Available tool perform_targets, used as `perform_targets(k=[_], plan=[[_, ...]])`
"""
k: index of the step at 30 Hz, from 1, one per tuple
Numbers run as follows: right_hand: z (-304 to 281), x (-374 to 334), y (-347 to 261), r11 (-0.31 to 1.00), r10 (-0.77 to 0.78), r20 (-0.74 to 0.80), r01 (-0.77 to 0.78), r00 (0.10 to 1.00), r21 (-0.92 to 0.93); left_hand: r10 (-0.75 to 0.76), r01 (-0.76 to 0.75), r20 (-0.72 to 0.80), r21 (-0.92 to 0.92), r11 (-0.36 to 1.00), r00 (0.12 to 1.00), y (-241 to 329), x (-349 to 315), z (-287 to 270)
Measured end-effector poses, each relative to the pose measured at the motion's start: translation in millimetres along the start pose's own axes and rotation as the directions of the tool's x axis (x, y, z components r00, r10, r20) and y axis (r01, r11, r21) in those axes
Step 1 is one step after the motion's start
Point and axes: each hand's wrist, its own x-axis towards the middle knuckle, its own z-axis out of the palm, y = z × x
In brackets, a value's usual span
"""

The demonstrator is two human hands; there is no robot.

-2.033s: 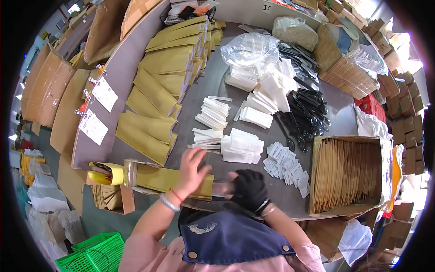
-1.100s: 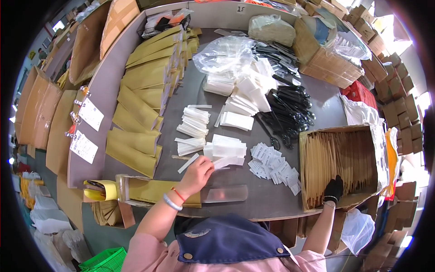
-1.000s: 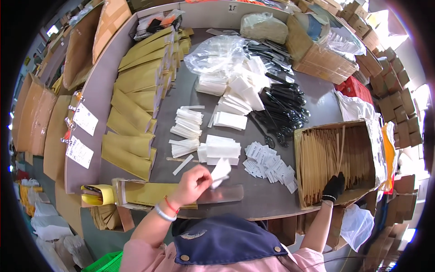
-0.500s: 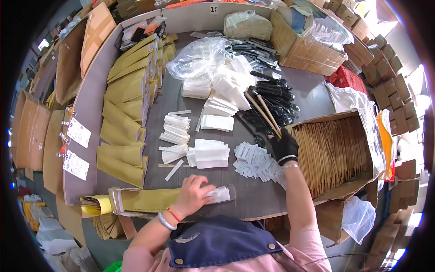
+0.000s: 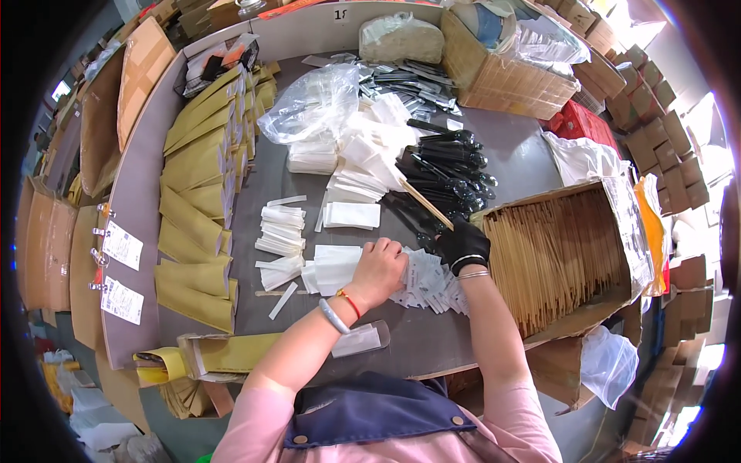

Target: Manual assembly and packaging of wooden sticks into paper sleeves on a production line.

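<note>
My black-gloved right hand (image 5: 463, 245) is closed around the lower end of a pair of wooden chopsticks (image 5: 426, 204), which slant up and left across black plastic spoons (image 5: 455, 166). My bare left hand (image 5: 380, 272) is curled between a stack of flat white paper packets (image 5: 333, 267) and a spread of small printed sachets (image 5: 431, 284); its fingertips are hidden. Below the left wrist, white packets (image 5: 356, 341) lie in a clear plastic sleeve at the end of a long yellow strip (image 5: 239, 353). An open carton (image 5: 544, 336) packed with upright wooden chopsticks stands beside my right forearm.
Overlapping yellow paper sleeves (image 5: 193, 201) line the table's left side. A clear plastic bag (image 5: 312, 104) rests on white packets mid-table. At the back stand a wrapped bundle (image 5: 401, 38) and a cardboard box (image 5: 509, 81). A red crate (image 5: 583, 123) is at the right.
My left hand has left the clear sleeve and moved up and right to the sachets. In my right hand, the two chopsticks have come together and tilted further left.
</note>
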Motion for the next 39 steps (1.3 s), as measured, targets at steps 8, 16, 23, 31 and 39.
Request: perform_targets(k=[8,16,23,31,39], plan=[[-2.2,-27.8,29.3,0.965,-0.137,-0.34,0.202,0.93,0.164,-0.1,0.101,-0.037,0.025,0.995,0.994,8.9,-41.8,-40.1],[9.7,-108.0,56.2,0.762,-0.472,-0.091,0.458,0.877,0.457,-0.333,0.341,0.072,-0.178,0.923,0.94,20.4,-177.2,-52.3],[32.0,-145.5,19.6,0.687,-0.703,0.127,0.623,0.699,0.373,-0.118,0.118,-0.005,0.061,0.991,0.993,31.8,-223.3,-24.9],[54.6,-154.9,23.6,0.649,-0.76,0.07,0.75,0.646,0.126,-0.232,0.224,-0.063,-0.117,0.968,0.971,14.1,-246.6,-49.9],[68.7,-145.8,24.8,0.514,-0.849,0.13,0.857,0.512,-0.025,-0.321,0.303,-0.069,-0.196,0.933,0.945,-8.0,-238.2,-54.5]])
